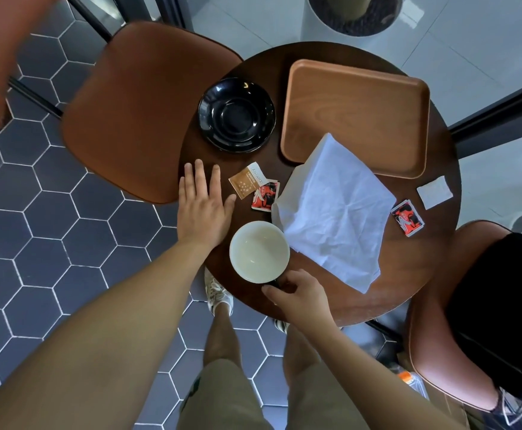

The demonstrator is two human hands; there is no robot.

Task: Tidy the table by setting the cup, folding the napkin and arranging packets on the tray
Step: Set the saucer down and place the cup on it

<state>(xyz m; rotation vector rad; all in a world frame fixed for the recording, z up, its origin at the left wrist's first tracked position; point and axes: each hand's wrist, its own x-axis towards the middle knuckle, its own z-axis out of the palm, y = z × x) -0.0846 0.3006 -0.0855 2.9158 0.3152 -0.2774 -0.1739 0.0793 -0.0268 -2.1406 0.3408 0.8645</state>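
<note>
A round dark wooden table [340,293] is seen from above. A black saucer [236,114] and a wooden tray [354,116] are set side by side at its far side. A crumpled white napkin [334,209] is spread in the middle, one corner overlapping the tray. A brown packet [247,180] is laid partly over a red-and-black packet [265,195] left of the napkin. A second red-and-black packet [407,217] and a white packet [434,192] are placed near the right edge. A white cup [259,251] is stood near the front.

One chair [148,110] stands left; a second chair [433,342], lower right, seats a person [501,290] in black. Hexagonal tiles cover the floor [36,243]. A white planter [317,26] stands at top.
</note>
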